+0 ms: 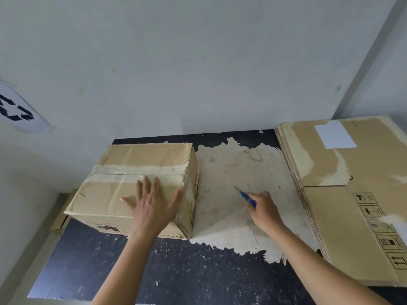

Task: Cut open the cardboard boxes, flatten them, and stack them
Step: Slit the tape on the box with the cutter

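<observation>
Soft, even indoor light, no hard shadows, faint grey shadow on the tabletop (220,168) beside the right fingers (258,195), dull sheen on clear tape (116,172) just beyond the left fingers (145,186), utility knife (245,196) tip slightly blurred, wide-angle bowing toward the edges.

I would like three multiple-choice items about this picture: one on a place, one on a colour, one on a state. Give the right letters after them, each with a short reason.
1. Where does the flattened cardboard stack lie?
A. at the right side of the table
B. on top of the box
C. on the floor

2. What colour is the handle of the knife?
A. red
B. blue
C. yellow

3. In what state is the box?
A. cut open
B. flattened
C. closed and taped

Answers:
1 A: the stack lies along the table's right edge.
2 B: the right hand grips a blue handle.
3 C: tape covers the closed top seam, and the left hand rests flat on the top.
</observation>
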